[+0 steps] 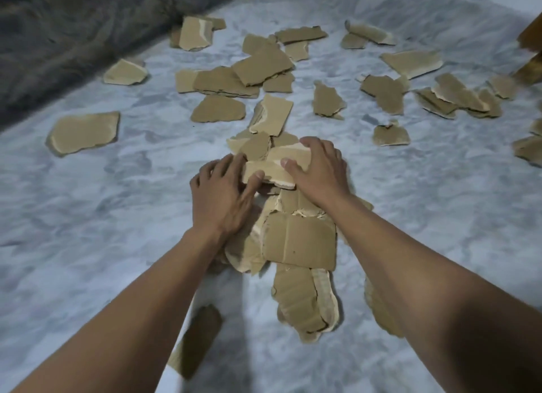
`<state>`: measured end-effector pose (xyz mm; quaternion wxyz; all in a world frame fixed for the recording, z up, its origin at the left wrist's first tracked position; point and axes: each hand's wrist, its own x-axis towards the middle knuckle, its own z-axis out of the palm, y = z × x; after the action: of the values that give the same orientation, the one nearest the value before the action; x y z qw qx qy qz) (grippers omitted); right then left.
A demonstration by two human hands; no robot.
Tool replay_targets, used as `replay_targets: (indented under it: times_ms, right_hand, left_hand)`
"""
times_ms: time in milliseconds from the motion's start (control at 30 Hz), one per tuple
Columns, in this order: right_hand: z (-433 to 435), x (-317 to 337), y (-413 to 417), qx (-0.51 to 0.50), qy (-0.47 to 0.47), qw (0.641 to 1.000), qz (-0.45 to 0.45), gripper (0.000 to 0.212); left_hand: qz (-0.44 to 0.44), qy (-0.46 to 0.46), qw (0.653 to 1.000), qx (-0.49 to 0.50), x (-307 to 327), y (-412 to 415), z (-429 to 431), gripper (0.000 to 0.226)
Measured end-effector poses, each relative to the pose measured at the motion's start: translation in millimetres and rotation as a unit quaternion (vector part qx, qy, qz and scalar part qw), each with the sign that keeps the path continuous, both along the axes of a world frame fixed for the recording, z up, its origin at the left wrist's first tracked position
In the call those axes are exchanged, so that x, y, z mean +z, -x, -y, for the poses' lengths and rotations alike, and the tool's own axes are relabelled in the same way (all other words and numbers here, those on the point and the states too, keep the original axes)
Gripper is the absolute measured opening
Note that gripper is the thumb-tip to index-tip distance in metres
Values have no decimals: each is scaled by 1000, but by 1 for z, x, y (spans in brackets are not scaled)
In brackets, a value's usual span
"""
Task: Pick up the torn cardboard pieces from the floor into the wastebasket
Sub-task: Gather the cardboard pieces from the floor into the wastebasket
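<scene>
A stack of torn cardboard pieces (278, 165) is held on the floor (102, 202). Its far edge is clamped by the curled fingers of the right hand (319, 170). Its left edge seems to be pinched between the thumb and spread fingers of the left hand (223, 187).

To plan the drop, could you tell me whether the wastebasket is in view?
No, no wastebasket shows among the cardboard pieces scattered on the floor.
</scene>
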<state>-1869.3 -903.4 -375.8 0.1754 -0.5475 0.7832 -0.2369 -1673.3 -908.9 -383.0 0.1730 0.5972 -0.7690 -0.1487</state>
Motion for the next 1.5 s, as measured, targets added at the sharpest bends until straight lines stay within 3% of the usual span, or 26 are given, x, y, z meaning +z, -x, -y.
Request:
replay_targets:
  times_ms: [100, 167, 367, 533, 633, 700, 767, 800, 833, 933, 1100, 1233, 1333, 1500]
  right_hand:
    - [5, 10, -8, -14, -70, 996, -50, 95]
    - [7, 18, -15, -21, -120, 991, -52, 103]
    - [-4, 33, -62, -2, -132, 991, 11, 69]
    - [-29, 31, -77, -69, -66, 976, 195, 31]
    - [-52, 41, -70, -118, -2, 969, 216, 21]
    - [-64, 54, -64, -149, 46, 964, 217, 21]
    - [-75, 68, -53, -173, 97, 953, 229, 28]
    - [-80, 77, -45, -183, 111, 952, 219, 31]
    - [-86, 87, -36, -192, 123, 952, 203, 32]
    - [-101, 125, -6, -207, 159, 952, 162, 32]
    - [-121, 198, 53, -227, 211, 943, 120, 28]
    - [-152, 253, 122, -225, 230, 946, 35, 25]
    - [-183, 290, 183, -211, 209, 954, -51, 31]
    - [-249, 322, 291, -233, 267, 934, -35, 36]
  left_hand:
    - [32, -73, 996, 41, 7, -12, -10, 116]
    - [86, -54, 995, 24, 0, -17, -27, 123]
    - [42, 45, 998, 27, -12, -15, -34, 70]
    - [47, 10, 995, 86, -6, -13, -36, 73]
    - [-22, -42, 996, 71, 5, -10, -37, 64]
    - [-157, -107, 981, 42, 19, 4, -37, 55]
    - [-364, -228, 903, 28, 40, 23, -37, 43]
    - [-440, -275, 854, 27, 52, 34, -38, 36]
    - [-479, -291, 829, 12, 63, 45, -40, 29]
    - [-489, -247, 835, -37, 100, 82, -51, 19]
    - [-532, -207, 817, -76, 180, 149, -65, 29]
    - [-561, -191, 797, -116, 233, 215, -96, 18]
    - [-572, -183, 789, -128, 268, 268, -121, 32]
    - [-561, -185, 787, -180, 310, 388, -170, 30]
